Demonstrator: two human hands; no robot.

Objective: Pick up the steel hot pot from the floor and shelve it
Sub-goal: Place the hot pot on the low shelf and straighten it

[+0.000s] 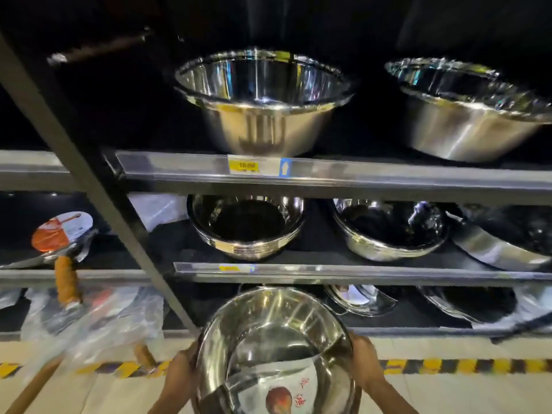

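Note:
I hold a shiny steel hot pot (268, 333) with both hands at the bottom middle of the head view, raised off the floor in front of the lowest shelf. It has a curved divider inside and a paper label with a red fruit picture. My left hand (179, 375) grips its left rim and my right hand (364, 363) grips its right rim. The dark metal shelf rack (328, 273) rises right behind the pot.
Large steel basins (260, 97) stand on the upper shelf and stacked steel bowls (248, 228) on the middle one. Pans with orange-brown handles (67, 282) and plastic-wrapped ware lie at the left. A slanted upright post (98, 192) crosses the rack. Yellow-black tape (448, 366) marks the floor.

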